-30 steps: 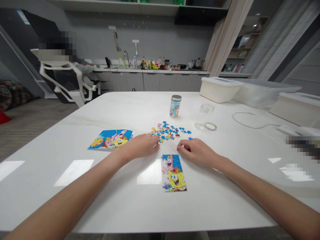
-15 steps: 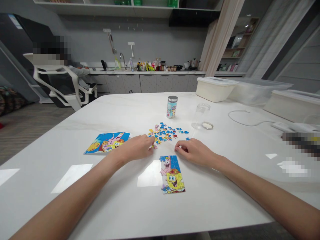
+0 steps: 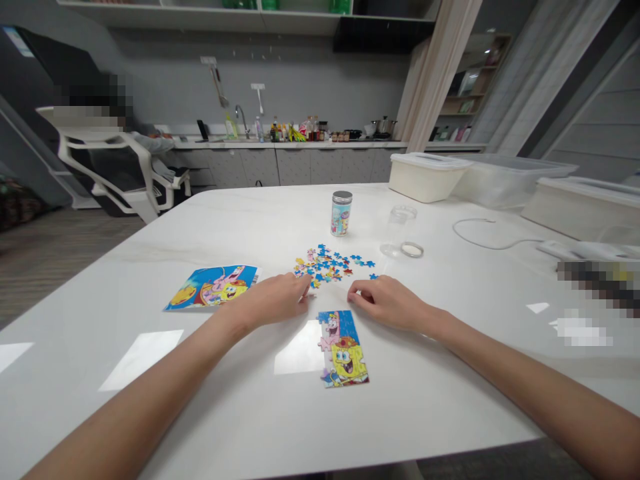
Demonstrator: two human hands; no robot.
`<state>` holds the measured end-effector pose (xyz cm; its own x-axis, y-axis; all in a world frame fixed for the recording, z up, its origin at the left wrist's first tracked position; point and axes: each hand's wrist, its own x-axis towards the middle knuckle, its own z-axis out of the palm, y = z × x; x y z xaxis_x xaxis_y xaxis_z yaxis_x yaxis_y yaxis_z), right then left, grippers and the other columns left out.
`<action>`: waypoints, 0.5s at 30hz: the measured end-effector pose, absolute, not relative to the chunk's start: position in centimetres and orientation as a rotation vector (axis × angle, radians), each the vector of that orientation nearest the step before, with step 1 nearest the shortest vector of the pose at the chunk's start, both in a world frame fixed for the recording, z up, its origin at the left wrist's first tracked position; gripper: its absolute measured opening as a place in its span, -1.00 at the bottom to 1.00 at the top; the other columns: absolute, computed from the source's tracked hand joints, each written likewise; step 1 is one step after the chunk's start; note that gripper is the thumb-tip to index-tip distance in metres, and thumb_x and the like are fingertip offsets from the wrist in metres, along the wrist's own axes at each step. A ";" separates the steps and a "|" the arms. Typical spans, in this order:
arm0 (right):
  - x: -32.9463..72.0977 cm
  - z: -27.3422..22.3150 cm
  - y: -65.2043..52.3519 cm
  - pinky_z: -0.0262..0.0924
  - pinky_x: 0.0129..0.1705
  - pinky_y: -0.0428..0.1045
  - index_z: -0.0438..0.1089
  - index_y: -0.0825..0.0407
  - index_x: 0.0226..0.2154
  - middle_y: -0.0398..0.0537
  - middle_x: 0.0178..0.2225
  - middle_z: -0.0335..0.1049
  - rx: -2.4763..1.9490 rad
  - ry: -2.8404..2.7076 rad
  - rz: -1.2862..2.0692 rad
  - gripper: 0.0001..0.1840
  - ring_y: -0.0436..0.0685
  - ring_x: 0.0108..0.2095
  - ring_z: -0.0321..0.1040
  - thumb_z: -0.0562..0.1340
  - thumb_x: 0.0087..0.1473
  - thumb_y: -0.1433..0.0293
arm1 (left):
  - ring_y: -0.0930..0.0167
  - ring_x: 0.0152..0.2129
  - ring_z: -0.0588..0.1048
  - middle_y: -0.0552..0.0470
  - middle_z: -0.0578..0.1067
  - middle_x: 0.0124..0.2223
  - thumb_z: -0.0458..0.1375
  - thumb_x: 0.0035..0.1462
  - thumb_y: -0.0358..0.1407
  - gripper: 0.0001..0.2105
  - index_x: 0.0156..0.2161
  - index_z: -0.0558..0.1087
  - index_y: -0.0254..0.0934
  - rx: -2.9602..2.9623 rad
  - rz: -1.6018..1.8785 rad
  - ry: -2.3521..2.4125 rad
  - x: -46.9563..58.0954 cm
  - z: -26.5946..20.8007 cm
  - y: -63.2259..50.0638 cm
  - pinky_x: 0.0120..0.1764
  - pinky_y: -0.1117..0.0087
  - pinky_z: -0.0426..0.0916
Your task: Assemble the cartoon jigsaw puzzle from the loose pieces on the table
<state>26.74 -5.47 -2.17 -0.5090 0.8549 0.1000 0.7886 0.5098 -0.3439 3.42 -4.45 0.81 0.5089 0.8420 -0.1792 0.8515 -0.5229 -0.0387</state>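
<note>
A partly assembled jigsaw puzzle (image 3: pixel 345 353) with yellow and pink cartoon figures on blue lies in front of me, its left edge uneven. Above it on the table spreads a pile of loose puzzle pieces (image 3: pixel 330 265). My left hand (image 3: pixel 283 298) is at the pile's near left side, fingers pinched on a small pinkish puzzle piece (image 3: pixel 313 295), mostly hidden by the fingertips. Right of the pile, my right hand (image 3: pixel 383 301) rests on the table with curled fingers and nothing visible in them. The picture sheet (image 3: pixel 207 288) lies left, partly behind my left forearm.
Beyond the pile stands a cartoon-printed tin (image 3: pixel 341 215) with a metal lid. A clear jar (image 3: pixel 399 230) and a ring-shaped lid (image 3: pixel 412 250) are to its right. Storage boxes (image 3: pixel 425 179) and a white cable (image 3: pixel 480 243) occupy the right side. A person sits in a chair (image 3: pixel 145 167) far left.
The pinkish piece by my left fingertips lay flatter before and now shows only as a thin sliver there. My right hand stays in place. The whole view has shifted slightly.
</note>
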 end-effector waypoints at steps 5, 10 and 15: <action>26.7 -2.1 -5.5 -0.08 -0.46 -0.06 0.45 -0.02 -0.35 -0.17 -0.61 0.34 -1.398 -2.499 0.370 -0.74 -0.02 -0.58 0.16 0.06 0.20 0.34 | 0.37 -0.46 0.44 -0.09 0.48 -0.29 -0.06 0.18 -0.31 -0.79 -0.14 0.36 -0.26 2.669 -0.276 1.497 3.5 0.8 -4.5 -0.36 0.38 0.31; 26.7 -2.1 -5.5 -0.07 -0.46 -0.06 0.45 -0.01 -0.35 -0.18 -0.62 0.33 -1.397 -2.497 0.369 -0.73 -0.02 -0.59 0.15 0.05 0.20 0.34 | 0.34 -0.43 0.46 -0.11 0.49 -0.29 -0.07 0.21 -0.27 -0.78 -0.14 0.37 -0.25 2.688 -0.257 1.488 3.4 0.7 -4.4 -0.36 0.37 0.32; 26.7 -2.2 -5.5 -0.07 -0.46 -0.06 0.44 -0.02 -0.36 -0.18 -0.61 0.34 -1.401 -2.501 0.367 -0.73 -0.02 -0.59 0.14 0.05 0.20 0.33 | 0.36 -0.46 0.45 -0.09 0.49 -0.31 -0.07 0.22 -0.26 -0.78 -0.14 0.38 -0.25 2.702 -0.244 1.489 3.3 0.5 -4.3 -0.35 0.37 0.32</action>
